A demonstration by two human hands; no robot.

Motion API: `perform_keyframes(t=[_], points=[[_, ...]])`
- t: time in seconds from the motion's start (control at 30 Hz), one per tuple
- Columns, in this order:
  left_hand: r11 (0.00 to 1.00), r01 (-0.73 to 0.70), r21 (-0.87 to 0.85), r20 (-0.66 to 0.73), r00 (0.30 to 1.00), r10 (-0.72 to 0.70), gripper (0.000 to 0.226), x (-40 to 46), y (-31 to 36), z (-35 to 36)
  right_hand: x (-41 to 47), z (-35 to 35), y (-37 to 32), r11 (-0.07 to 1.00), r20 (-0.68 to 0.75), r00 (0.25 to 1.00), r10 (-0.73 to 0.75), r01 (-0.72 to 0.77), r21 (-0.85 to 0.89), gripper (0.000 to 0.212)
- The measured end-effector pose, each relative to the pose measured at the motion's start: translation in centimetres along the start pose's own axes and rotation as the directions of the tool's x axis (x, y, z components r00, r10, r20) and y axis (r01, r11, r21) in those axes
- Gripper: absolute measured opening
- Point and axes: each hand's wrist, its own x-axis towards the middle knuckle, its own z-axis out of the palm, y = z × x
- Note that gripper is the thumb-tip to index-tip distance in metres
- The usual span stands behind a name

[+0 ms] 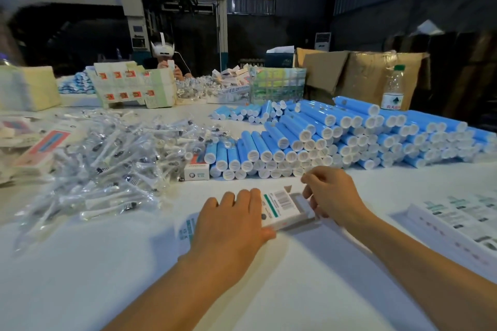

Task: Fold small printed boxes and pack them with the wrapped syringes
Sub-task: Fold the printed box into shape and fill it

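I see my two hands, one clear plastic water bottle (393, 88), and blue cardboard tubes with white caps (336, 137) and clear-wrapped syringes (113, 158) too many to count.

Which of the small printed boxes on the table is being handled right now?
The white box with the barcode and green stripe, between the left hand and right hand. The other small box stands untouched beside the blue tubes.

Dim, bluish overhead light; wide-angle bending at edges, motion blur, dark murky background.
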Motion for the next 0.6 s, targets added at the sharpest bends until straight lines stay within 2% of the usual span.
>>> perform_keyframes(t=[0.07, 0.17, 0.27, 0.37, 0.5, 0.57, 0.6], points=[[1.000, -0.020, -0.002, 0.034, 0.999, 0.020, 0.067, 0.0, 0.1, 0.3, 1.1, -0.6, -0.9, 0.983, -0.047, 0.996, -0.080, 0.071, -0.170, 0.024], [0.999, -0.037, -0.013, 0.041, 0.998, 0.038, 0.067, -0.1, 0.0, 0.8, 2.7, 0.0, -3.5, 0.882, -0.014, 0.970, -0.241, 0.213, -0.420, 0.027], [0.998, -0.044, -0.034, 0.027, 0.999, 0.045, 0.063, 0.1, 0.1, 1.0, 4.6, 2.5, -6.3, 0.800, 0.082, 0.942, -0.325, 0.320, -0.508, 0.024], [0.998, -0.036, -0.061, 0.060, 0.997, 0.040, 0.065, 0.4, 0.3, 0.9, 7.3, 5.8, -8.8, 0.678, 0.203, 0.926, -0.320, 0.373, -0.634, 0.015], [0.997, -0.032, -0.067, -0.018, 0.999, 0.030, 0.065, 0.4, 0.3, 0.8, 10.0, 9.0, -10.5, 0.483, 0.313, 0.923, -0.224, 0.384, -0.787, 0.008], [0.997, -0.046, -0.058, 0.043, 0.998, 0.048, 0.068, 0.6, 0.3, 0.8, 10.7, 9.9, -10.7, 0.390, 0.335, 0.930, -0.152, 0.368, -0.844, 0.006], [0.998, -0.043, -0.053, 0.072, 0.996, 0.047, 0.069, 0.8, 0.3, 0.8, 11.1, 10.3, -10.7, 0.354, 0.338, 0.933, -0.125, 0.360, -0.863, 0.012]])
